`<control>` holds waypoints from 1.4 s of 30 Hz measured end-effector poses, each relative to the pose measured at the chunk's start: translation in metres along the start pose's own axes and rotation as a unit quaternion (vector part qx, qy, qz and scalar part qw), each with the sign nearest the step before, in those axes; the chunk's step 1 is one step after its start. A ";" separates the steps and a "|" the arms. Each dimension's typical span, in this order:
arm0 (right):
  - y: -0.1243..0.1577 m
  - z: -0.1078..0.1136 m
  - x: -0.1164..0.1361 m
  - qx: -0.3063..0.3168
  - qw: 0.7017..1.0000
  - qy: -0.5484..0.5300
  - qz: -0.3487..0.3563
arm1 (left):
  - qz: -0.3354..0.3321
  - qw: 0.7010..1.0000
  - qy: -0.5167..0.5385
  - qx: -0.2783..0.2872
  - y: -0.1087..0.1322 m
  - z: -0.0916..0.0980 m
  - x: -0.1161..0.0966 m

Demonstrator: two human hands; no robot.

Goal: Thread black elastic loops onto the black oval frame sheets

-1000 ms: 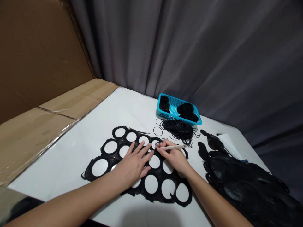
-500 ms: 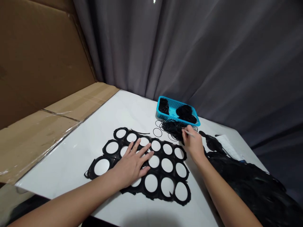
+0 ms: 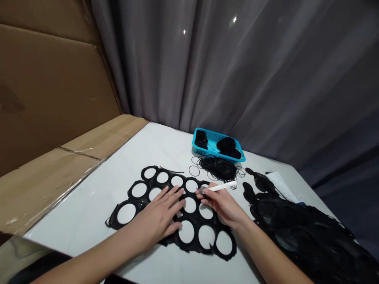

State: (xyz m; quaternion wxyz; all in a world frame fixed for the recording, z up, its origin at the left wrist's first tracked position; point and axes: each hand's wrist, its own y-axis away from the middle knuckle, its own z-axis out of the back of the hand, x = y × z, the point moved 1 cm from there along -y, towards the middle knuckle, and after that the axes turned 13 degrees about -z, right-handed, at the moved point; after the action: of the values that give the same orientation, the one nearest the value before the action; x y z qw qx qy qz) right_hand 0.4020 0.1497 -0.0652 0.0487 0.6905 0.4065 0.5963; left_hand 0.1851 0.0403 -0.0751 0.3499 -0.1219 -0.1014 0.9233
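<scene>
A black rubber sheet (image 3: 166, 185) punched with round holes lies on the white table (image 3: 148, 146). My left hand (image 3: 161, 215) rests flat on it, fingers spread. My right hand (image 3: 220, 205) is over the sheet's right part, closed on a thin white stick tool (image 3: 222, 186) whose tip is down at the sheet, near a hole. Behind it lies a loose pile of thin black rings (image 3: 219, 166).
A blue basket (image 3: 211, 145) with black rings stands at the back by the grey curtain. A heap of black rubber offcuts (image 3: 299, 228) fills the right side, with a white paper (image 3: 281, 183) under it. Cardboard (image 3: 53, 165) lines the left.
My right hand reached out to the ring pile half a second ago and has come back to the sheet with the white tool. My left hand stayed flat on the sheet.
</scene>
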 end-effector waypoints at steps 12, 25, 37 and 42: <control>0.021 -0.015 -0.028 -0.021 0.928 0.346 0.138 | 0.025 1.000 0.012 0.014 0.020 -0.023 -0.031; 0.022 -0.019 -0.038 -0.054 0.852 0.465 0.236 | 0.032 0.999 0.013 0.034 0.021 -0.024 -0.031; -0.007 0.036 0.031 -0.284 0.819 0.415 0.276 | 0.025 0.999 -0.016 0.016 0.023 -0.025 -0.031; 0.003 0.043 0.032 -0.209 0.904 0.323 0.187 | 0.011 0.999 -0.034 -0.016 0.023 -0.012 -0.035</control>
State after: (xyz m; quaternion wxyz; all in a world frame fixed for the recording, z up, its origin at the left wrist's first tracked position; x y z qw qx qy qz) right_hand 0.4391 0.1855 -0.0507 -0.0542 0.4975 0.1291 0.8561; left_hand 0.1999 0.0009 -0.0875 0.3344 -0.0968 -0.1265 0.9289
